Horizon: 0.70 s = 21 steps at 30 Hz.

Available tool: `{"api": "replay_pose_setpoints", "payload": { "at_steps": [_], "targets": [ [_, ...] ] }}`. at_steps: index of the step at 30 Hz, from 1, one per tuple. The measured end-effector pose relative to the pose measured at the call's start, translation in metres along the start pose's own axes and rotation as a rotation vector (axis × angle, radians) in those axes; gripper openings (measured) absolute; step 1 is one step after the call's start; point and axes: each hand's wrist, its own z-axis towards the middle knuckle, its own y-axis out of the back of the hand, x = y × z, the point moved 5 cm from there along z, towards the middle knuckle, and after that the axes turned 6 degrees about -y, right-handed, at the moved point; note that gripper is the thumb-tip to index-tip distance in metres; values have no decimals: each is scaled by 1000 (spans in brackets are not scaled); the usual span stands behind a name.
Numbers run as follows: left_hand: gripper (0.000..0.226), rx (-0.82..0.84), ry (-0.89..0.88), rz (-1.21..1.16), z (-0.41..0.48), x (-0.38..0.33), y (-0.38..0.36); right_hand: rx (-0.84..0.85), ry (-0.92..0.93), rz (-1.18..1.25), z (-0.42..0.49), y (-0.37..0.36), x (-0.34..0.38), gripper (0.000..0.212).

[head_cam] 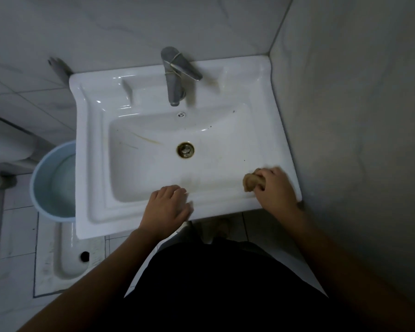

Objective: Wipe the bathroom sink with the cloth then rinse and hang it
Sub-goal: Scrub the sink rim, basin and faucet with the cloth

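Note:
A white ceramic sink (94, 164) fills the middle of the view, with brownish streaks in its basin and a brass drain (185, 150) at the centre. My right hand (274, 190) grips a bunched tan cloth (252, 182) and presses it on the sink's near right rim. My left hand (166, 207) rests flat on the near rim, fingers reaching over the basin's edge, holding nothing. A grey metal faucet (175, 75) stands at the back, its lever turned right.
A light blue bucket (37, 188) with water stands on the floor left of the sink. A squat toilet pan (67, 255) lies below it. A tiled wall closes in right beside the sink and another behind it.

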Motion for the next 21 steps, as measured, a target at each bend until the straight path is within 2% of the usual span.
{"api": "replay_pose_setpoints", "payload": {
  "at_steps": [4, 10, 16, 21],
  "targets": [
    [61, 6, 51, -21, 5, 32, 20, 5, -13, -38, 5, -7, 21, 30],
    [67, 7, 166, -126, 1, 76, 28, 55, -47, -17, 18, -29, 56, 26],
    [53, 23, 189, -190, -4, 93, 21, 110, -68, 140, 29, -51, 86, 29],
    [50, -58, 175, -206, 20, 95, 44, 133, -103, 375, 43, -49, 109, 12]
  ]
}}
